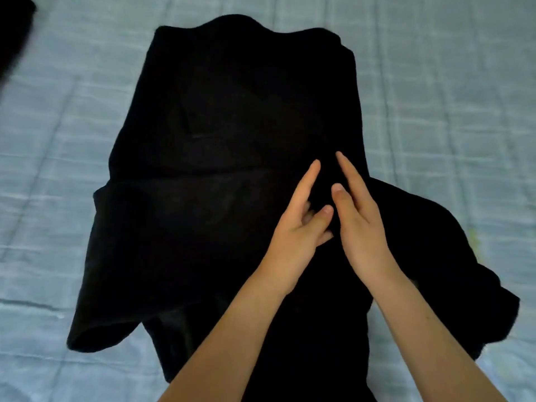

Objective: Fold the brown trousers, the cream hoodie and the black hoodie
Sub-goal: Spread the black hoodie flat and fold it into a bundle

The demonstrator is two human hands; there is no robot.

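1. Black hoodie [220,146]: lies spread on the bed at the middle of the view, its long axis running away from the person. The far end is a rounded edge. A flap of the same cloth [121,256] is laid across the near left part and ends in an open edge at the near left corner. On the right side the cloth bunches outward into a loose mass [452,280]. Surface detail is mostly lost in the dark fabric.

2. Left hand [295,227]: over the hoodie, right of its middle line. The forefinger points straight away from the person and the thumb is stretched toward the other hand. The remaining fingers are bent under the palm. The black cloth hides whether they pinch any of it, so the grip cannot be told.

3. Right hand [359,224]: just beside the left hand, on its right, thumbs nearly meeting. The fingers are straight and together, lying along the hoodie and pointing away; nothing is grasped.

4. Both forearms: bare, entering from the near edge and converging over the near half of the garment.

5. Bedspread [449,91]: pale blue, quilted in squares, under the hoodie on all sides. A small yellowish mark [474,236] shows near the hoodie's right edge.

6. Dark cloth [13,27]: at the far left corner, well apart from the hoodie, cut off by the frame and blurred.
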